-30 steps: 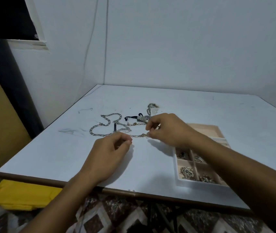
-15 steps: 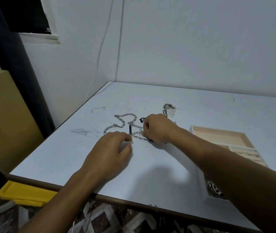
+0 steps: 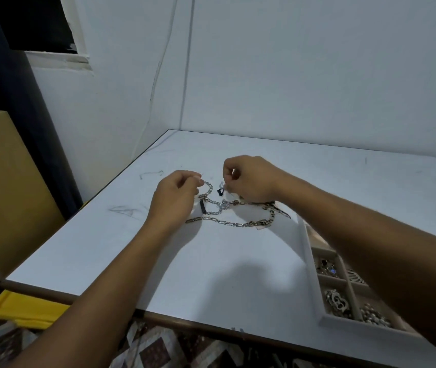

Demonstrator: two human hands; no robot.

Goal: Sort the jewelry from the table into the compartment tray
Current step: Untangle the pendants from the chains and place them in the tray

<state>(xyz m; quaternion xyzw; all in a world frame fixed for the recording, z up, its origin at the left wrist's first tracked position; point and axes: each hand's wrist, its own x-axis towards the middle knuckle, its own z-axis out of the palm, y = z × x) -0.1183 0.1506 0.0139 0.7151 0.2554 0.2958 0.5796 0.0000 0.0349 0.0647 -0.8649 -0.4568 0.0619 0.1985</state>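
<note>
A tangle of silver chains [image 3: 234, 218] lies on the white table [image 3: 211, 266], with a small black bar pendant [image 3: 202, 207] hanging in it. My left hand [image 3: 174, 197] pinches one chain end at its fingertips, lifted a little off the table. My right hand [image 3: 248, 179] pinches another part of the chains near a small dark clasp [image 3: 220, 192]. The compartment tray [image 3: 315, 282] sits at the right, partly hidden under my right forearm. Its near compartments hold several small silver pieces [image 3: 337, 302].
A wall corner stands behind the table. A yellow bin [image 3: 23, 309] sits low beyond the table's near left edge, beside a tan cabinet [image 3: 7, 187]. Grey scuff marks [image 3: 124, 209] streak the table's left part.
Both hands rose off the table and lifted parts of the chains. The chains now spread toward the tray. The camera view dipped and shifted left.
</note>
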